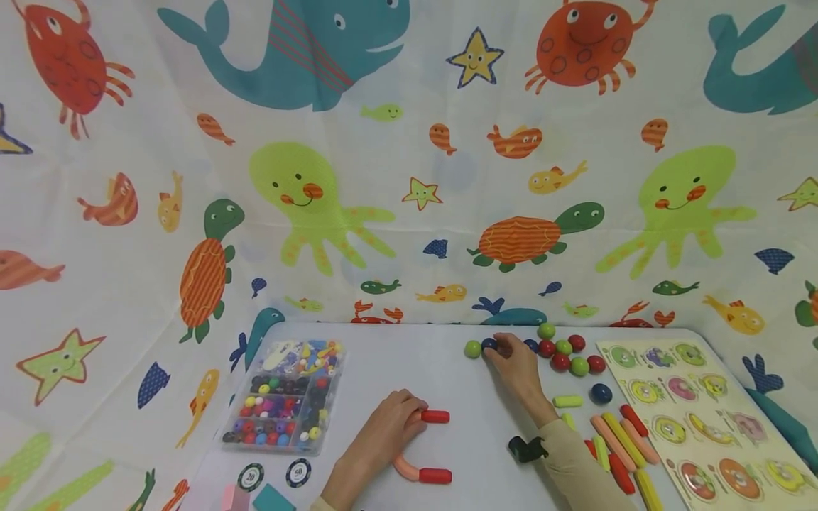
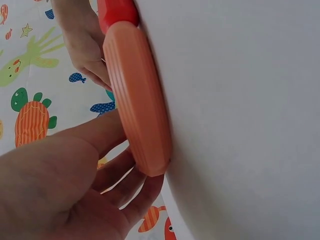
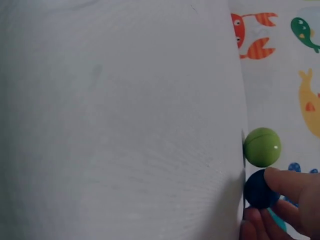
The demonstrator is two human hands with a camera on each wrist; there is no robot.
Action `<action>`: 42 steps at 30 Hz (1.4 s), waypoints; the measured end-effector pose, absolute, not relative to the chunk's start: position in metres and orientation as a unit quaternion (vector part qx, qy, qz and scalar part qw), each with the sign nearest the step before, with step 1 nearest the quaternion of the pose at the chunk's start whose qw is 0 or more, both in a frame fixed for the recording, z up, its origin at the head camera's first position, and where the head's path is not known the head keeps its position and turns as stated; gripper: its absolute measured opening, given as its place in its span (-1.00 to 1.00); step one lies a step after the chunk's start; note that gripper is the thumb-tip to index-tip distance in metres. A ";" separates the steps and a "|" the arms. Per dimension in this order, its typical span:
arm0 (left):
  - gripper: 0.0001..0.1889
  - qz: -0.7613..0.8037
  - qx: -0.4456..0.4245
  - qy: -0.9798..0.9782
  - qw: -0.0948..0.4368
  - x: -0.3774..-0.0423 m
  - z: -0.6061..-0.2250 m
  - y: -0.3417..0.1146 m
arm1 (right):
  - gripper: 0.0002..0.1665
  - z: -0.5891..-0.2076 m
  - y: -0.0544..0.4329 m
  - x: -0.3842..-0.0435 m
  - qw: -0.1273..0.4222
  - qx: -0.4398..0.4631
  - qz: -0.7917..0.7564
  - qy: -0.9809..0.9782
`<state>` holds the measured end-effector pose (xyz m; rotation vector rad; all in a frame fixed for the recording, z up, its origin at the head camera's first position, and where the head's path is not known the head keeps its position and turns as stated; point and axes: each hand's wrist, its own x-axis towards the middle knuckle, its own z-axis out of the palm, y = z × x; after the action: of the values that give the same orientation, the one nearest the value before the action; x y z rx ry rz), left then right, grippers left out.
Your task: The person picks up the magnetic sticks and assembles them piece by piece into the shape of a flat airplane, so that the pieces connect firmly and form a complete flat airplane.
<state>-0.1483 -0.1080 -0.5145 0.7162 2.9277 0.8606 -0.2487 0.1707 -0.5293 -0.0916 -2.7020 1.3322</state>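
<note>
My right hand [image 1: 516, 363] pinches a dark blue ball [image 3: 261, 190] at the back of the table, thumb and fingers on its sides. A green ball [image 3: 262, 147] sits right beside it, to the left in the head view. Front and centre, my left hand [image 1: 393, 426] holds a curved salmon-pink toy stick [image 2: 136, 100] lying on the table, fingers bent about it. A short red stick [image 1: 436, 416] extends from its upper end, partly behind the fingertips. Another red stick [image 1: 435, 475] joins the lower end, so the pieces form a U opening rightward.
Red, green and blue balls [image 1: 578, 365] cluster right of my right hand. Loose coloured sticks [image 1: 616, 440] and a fruit-picture board [image 1: 677, 397] lie at the right. A black object [image 1: 527, 448] is by the right wrist. Left are a divided bead box [image 1: 281, 397] and round tokens [image 1: 298, 473].
</note>
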 end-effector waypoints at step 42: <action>-0.77 0.259 0.228 0.938 -0.021 -0.150 -0.516 -0.108 | -0.54 -0.525 0.132 -0.149 -0.026 0.122 0.414 -0.902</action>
<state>-0.1503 -0.1081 -0.5161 0.7269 2.9874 0.8230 -0.1491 0.1319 -0.5249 0.3900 -2.8801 1.3235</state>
